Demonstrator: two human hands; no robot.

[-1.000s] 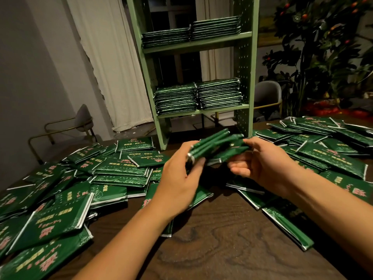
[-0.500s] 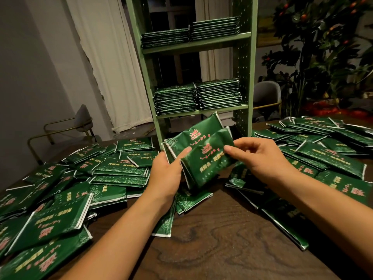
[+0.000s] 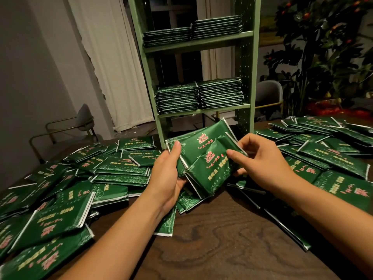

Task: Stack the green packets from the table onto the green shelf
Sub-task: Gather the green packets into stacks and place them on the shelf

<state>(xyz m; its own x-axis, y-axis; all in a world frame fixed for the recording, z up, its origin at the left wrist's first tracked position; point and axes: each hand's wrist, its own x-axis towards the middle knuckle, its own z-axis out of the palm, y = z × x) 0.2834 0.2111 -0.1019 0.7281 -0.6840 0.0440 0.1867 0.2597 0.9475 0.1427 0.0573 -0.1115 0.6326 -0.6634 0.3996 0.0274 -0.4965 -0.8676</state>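
Head view: two hands hold a small bundle of glossy dark green foil packets [image 3: 203, 158] above the dark wooden table [image 3: 222, 249].
Left hand [image 3: 169, 174] curls round the bundle's left edge, thumb on top; right hand [image 3: 260, 164] pinches its right side with thumb and fingers. Beyond the grip stands the pale green metal shelf [image 3: 245, 63], packet stacks on two levels. Loose packets [image 3: 66, 199] lie scattered on both sides of the grip.

Bare table [image 3: 232, 249] in front, loose packets [image 3: 121, 168] both sides
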